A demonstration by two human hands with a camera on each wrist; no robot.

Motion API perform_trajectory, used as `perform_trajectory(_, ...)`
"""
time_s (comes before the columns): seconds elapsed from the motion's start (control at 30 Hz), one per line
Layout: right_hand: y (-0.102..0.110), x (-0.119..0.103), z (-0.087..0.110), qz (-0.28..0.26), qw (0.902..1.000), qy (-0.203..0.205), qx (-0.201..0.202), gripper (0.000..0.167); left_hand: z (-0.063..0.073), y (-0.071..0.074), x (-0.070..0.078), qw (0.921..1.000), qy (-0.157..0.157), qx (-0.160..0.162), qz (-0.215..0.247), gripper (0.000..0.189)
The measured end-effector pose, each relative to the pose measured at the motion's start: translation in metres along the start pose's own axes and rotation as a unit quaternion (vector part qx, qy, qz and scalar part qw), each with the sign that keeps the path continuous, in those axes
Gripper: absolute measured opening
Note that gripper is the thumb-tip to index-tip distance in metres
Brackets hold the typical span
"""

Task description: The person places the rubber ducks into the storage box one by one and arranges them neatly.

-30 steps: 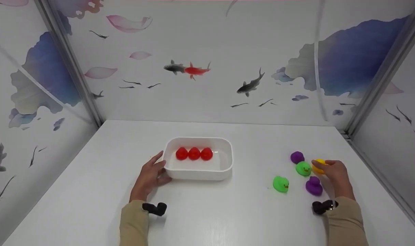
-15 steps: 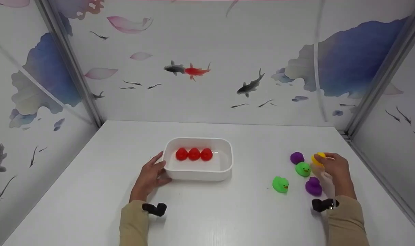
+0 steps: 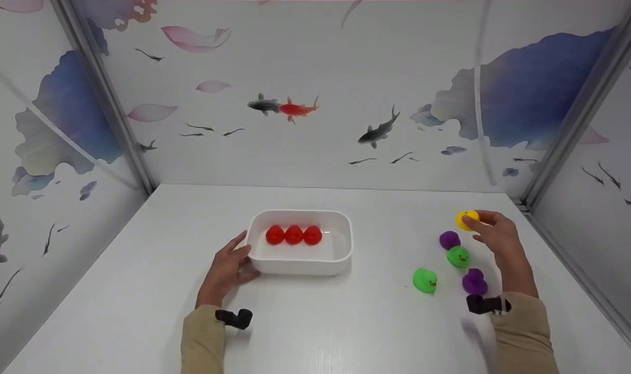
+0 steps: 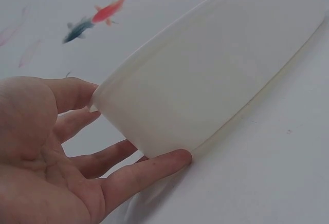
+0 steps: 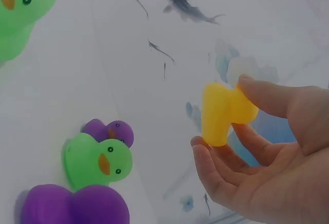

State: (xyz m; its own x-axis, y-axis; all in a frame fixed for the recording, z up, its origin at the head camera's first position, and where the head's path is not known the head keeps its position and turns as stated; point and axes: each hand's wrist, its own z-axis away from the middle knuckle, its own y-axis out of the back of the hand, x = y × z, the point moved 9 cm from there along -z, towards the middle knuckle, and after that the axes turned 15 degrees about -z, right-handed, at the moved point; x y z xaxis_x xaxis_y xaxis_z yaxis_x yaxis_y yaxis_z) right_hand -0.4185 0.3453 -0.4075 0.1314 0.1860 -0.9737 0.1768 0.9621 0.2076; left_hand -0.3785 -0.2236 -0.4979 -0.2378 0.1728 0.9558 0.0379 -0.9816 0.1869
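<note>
In the head view, my left hand [image 3: 227, 267] is at the left end of a white plastic box [image 3: 300, 266], fingers spread against its corner. The left wrist view shows fairly straight fingers [image 4: 149, 175] touching the wall and rim. Three red, rounded toys [image 3: 293, 235] sit in a row inside the box. My right hand [image 3: 497, 236] pinches a yellow rubber duck [image 3: 467, 220] between thumb and fingers, raised above the table at right. Its lower side shows in the right wrist view, between the fingertips [image 5: 203, 154].
Below the right hand lie two purple ducks [image 3: 449, 240] and two green ducks [image 3: 424, 280] on the white table [image 3: 315, 327]. The far purple duck and a green one are close together. Printed walls [image 3: 315, 140] enclose the table at the back and sides.
The yellow duck has risen off the table in my right hand and moved away from me and slightly left, past the other ducks. My left hand and the box have stayed put.
</note>
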Motion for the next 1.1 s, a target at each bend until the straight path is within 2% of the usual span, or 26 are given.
perform_trajectory(0.23,-0.017,-0.011,0.006,-0.001,0.9993,0.02,-0.031,0.074,-0.001,-0.001,-0.002,0.9999,0.014,0.001,0.0,0.058)
perform_trajectory(0.37,-0.03,-0.017,0.009,-0.009,0.9983,0.027,-0.051,0.071,-0.002,0.0,0.0,1.0,0.008,0.004,-0.003,0.057)
perform_trajectory(0.63,-0.055,-0.02,0.013,-0.023,0.9971,-0.004,-0.073,0.067,-0.003,0.0,-0.001,0.9997,0.012,0.005,-0.019,0.057)
perform_trajectory(0.73,-0.064,-0.022,0.014,-0.017,0.9967,-0.001,-0.079,0.065,-0.004,0.001,-0.002,0.9998,0.01,0.004,-0.017,0.057)
perform_trajectory(0.9,-0.082,-0.027,0.018,-0.012,0.9952,0.015,-0.096,0.061,-0.002,-0.001,0.001,0.9999,0.004,-0.003,-0.016,0.057)
perform_trajectory(1.1,-0.108,-0.036,0.022,-0.001,0.9899,0.064,-0.126,0.057,-0.001,-0.002,0.001,0.9999,0.005,-0.005,-0.007,0.057)
